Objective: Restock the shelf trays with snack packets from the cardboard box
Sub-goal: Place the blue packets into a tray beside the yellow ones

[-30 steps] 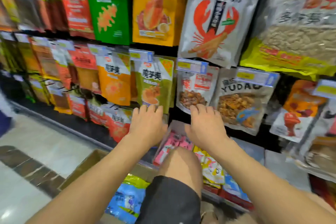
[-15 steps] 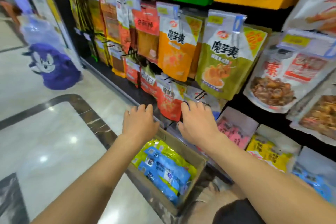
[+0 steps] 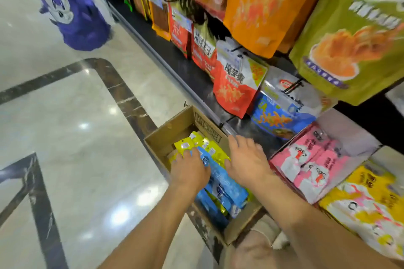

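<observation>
Step in hand looks like grabbing a batch out of the cardboard box (image 3: pixel 172 124), which sits on the floor (image 3: pixel 76 137) against the shelf base. To do it well: dig both sets of fingers under a stack of same-colour packs, squeeze from both sides so the slippery film doesn't fan out, lift straight up clear of the box rim, then swing to the matching shelf tray (image 3: pixel 349 129), to the right of the right fingers, where pink packets (image 3: pixel 310 159) already lie. The left hand (image 3: pixel 189 172) is down inside the box, fingers (image 3: pixel 185 154) close together, tips bent onto the blue and yellow snack packets (image 3: pixel 225 183). Touching for sure, but cannot tell if they have closed round any. The right hand (image 3: pixel 248 160) hangs over the box's shelf-side edge, fingers (image 3: pixel 235 142) spread and fairly straight, holding nothing; the packets lie below and left of them. Contact with rim or packs unclear. Risk: loose packs sliding off a one-handed grab.
</observation>
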`<action>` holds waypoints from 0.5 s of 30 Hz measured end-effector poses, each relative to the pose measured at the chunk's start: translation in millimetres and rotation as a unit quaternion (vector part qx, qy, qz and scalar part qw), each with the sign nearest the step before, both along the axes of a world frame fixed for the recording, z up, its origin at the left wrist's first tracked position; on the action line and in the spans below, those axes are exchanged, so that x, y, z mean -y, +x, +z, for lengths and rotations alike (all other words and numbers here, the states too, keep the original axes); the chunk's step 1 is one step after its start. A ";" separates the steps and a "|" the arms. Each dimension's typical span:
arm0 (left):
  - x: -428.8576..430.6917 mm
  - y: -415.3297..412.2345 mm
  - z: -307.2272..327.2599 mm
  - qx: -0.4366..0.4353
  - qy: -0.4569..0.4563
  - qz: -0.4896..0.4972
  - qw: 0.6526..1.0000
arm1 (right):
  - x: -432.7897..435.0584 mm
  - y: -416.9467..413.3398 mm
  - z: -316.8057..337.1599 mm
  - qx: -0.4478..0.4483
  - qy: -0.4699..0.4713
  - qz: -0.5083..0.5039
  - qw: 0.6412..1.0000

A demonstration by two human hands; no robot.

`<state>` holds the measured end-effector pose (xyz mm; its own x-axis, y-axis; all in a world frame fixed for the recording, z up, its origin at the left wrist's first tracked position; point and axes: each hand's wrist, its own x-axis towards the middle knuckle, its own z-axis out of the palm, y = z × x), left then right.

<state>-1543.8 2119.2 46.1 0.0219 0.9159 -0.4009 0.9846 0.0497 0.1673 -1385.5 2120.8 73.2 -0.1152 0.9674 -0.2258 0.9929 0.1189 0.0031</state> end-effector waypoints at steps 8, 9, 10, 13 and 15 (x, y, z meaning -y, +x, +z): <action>6.5 21.0 -77.3 0.020 -0.095 0.080 0.992 | -10.7 8.2 -72.0 -0.057 -0.109 -0.002 0.992; 6.9 21.0 -84.4 0.017 -0.092 0.084 0.992 | -11.0 8.3 -79.3 -0.063 -0.120 -0.003 0.991; 7.3 20.5 -91.1 0.014 -0.090 0.084 0.992 | -10.7 7.6 -86.0 -0.069 -0.131 -0.004 0.989; 8.3 19.5 -108.2 0.002 -0.084 0.078 0.993 | -7.3 3.1 -110.1 -0.086 -0.170 0.000 0.982; 7.7 20.9 -116.7 -0.008 -0.080 0.080 0.993 | -5.6 0.9 -126.0 -0.092 -0.195 -0.003 0.977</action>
